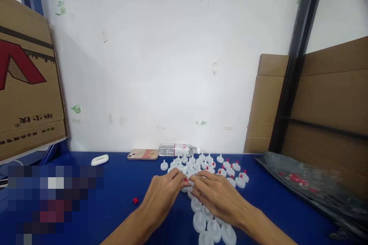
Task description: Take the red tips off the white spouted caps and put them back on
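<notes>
Pinched narrowly by the left hand [166,189], a red cap [186,180] is held among white spouted lids [214,231], spread from the blue surface's [115,195] far edge nearly to its near edge, apparently for easy reach; the right hand's [215,191] hold cannot be told.

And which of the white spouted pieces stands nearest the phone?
The leftmost white spouted piece, upright, with no red tip on its spout; every other one lies farther right from the phone.
</notes>
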`<action>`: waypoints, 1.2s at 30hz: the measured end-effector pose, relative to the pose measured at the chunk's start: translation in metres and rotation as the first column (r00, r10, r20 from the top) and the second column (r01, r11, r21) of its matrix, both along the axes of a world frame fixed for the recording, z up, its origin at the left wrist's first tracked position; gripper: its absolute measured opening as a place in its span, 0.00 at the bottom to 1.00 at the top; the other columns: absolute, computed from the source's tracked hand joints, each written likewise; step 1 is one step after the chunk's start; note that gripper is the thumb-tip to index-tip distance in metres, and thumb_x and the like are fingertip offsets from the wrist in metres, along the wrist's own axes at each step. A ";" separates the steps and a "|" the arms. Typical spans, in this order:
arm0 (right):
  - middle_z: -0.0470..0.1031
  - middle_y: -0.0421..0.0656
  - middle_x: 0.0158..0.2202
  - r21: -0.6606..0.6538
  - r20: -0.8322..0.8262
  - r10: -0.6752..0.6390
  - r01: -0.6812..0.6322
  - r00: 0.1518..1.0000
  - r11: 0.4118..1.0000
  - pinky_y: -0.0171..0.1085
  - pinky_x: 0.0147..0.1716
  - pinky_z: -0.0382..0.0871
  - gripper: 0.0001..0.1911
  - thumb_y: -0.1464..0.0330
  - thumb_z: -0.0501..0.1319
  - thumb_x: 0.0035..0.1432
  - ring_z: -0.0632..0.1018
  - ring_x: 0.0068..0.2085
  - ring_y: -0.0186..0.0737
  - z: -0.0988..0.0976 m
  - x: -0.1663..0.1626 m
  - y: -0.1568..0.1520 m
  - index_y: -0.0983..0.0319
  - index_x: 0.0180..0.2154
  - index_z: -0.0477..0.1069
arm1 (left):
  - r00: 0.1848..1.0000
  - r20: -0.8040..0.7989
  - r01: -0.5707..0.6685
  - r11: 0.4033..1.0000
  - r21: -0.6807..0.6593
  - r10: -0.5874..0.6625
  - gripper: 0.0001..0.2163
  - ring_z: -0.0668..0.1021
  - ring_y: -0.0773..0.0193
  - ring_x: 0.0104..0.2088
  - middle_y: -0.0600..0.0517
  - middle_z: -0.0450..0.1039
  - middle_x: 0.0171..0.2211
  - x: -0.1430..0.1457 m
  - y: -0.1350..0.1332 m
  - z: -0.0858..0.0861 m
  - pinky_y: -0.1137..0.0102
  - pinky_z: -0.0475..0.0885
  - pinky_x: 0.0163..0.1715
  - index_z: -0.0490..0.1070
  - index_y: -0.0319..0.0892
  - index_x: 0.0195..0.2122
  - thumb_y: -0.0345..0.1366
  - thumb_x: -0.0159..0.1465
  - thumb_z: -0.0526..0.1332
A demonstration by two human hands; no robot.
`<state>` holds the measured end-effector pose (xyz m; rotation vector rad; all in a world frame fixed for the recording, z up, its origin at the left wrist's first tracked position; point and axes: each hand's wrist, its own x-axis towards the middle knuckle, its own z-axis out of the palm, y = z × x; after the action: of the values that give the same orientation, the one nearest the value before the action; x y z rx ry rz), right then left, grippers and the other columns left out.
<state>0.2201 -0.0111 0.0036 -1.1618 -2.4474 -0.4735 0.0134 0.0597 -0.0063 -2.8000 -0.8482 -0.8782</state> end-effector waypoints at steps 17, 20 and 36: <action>0.76 0.43 0.37 0.401 0.218 0.025 -0.113 0.976 0.909 0.42 0.42 0.68 0.08 0.78 0.56 0.63 0.75 0.40 0.41 -0.001 -0.007 -0.004 0.60 0.36 0.68 | 0.988 0.087 0.143 0.959 -0.243 -0.126 0.15 0.74 0.63 0.30 0.53 0.73 0.32 0.003 -0.012 0.003 0.71 0.63 0.31 0.69 0.43 0.33 0.34 0.74 0.48; 0.75 0.41 0.35 0.455 0.227 0.004 -0.110 0.974 0.884 0.41 0.42 0.68 0.09 0.79 0.57 0.61 0.75 0.40 0.41 0.001 -0.011 -0.004 0.59 0.32 0.66 | 0.986 0.114 0.150 0.954 -0.261 -0.125 0.15 0.74 0.64 0.29 0.53 0.74 0.31 0.003 -0.013 0.005 0.71 0.62 0.31 0.68 0.43 0.32 0.34 0.73 0.47; 0.80 0.42 0.42 0.203 -0.119 0.104 -0.078 0.987 0.976 0.43 0.48 0.66 0.06 0.74 0.56 0.67 0.77 0.46 0.40 0.018 0.011 0.001 0.59 0.41 0.70 | 0.990 0.079 0.121 0.992 -0.015 -0.120 0.15 0.74 0.66 0.24 0.55 0.72 0.25 -0.003 -0.010 0.012 0.70 0.55 0.26 0.67 0.43 0.30 0.36 0.74 0.50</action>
<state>0.2310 -0.0101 0.0215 -0.9634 -2.2733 -0.5807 0.0099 0.0493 0.0060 -2.8774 -0.7070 -1.0075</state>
